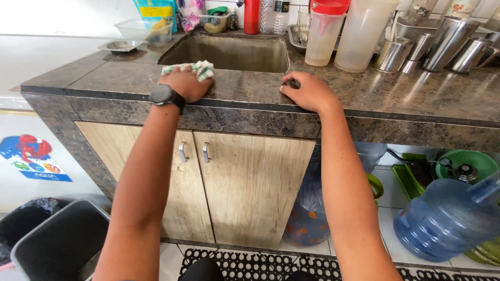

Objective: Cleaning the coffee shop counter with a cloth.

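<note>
1. Two bare hands rest on the dark stone bench (416,96), at its front edge just before the sink (232,52).
2. Left hand (185,83), a black watch (165,96) on its wrist, presses palm-down on a green-and-white cloth (200,68); its grip lies flat over the cloth, fingers curled on it.
3. Right hand (307,91) lies apart from the cloth, its grip loosely curled on bare stone, holding nothing.
4. Metal jugs (448,41) and plastic pitchers (323,36) stand behind the right hand.
5. Below, wooden cabinet doors (250,182) are closed; a blue water bottle (448,218) lies on the floor.
</note>
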